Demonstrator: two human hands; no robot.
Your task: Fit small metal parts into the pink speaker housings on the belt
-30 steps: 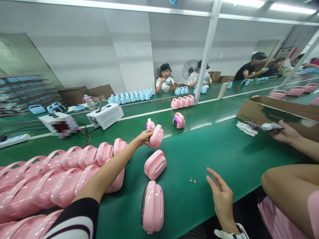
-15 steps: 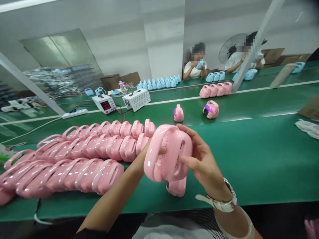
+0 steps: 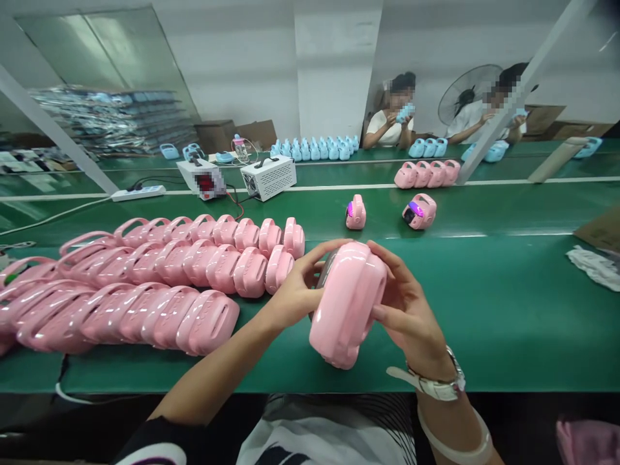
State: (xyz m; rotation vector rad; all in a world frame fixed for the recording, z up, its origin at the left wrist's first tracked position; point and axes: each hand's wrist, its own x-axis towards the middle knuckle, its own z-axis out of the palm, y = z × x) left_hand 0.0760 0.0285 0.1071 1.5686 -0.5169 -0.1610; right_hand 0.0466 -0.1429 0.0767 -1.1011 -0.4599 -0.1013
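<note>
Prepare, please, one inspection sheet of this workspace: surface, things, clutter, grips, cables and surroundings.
Surface: green tabletop, glossy.
Things: one held pink device; rows of pink devices at left.
Clutter: crumpled white item at right.
Grips: left grip and right grip both hold the held pink device.
Cables: white cable beside the power strip, at left.
Surroundings: two co-workers opposite, each holding something blue; fan behind.

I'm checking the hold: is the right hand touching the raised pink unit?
Touching: the head view shows the right hand with its thumb against the pink unit.
</note>
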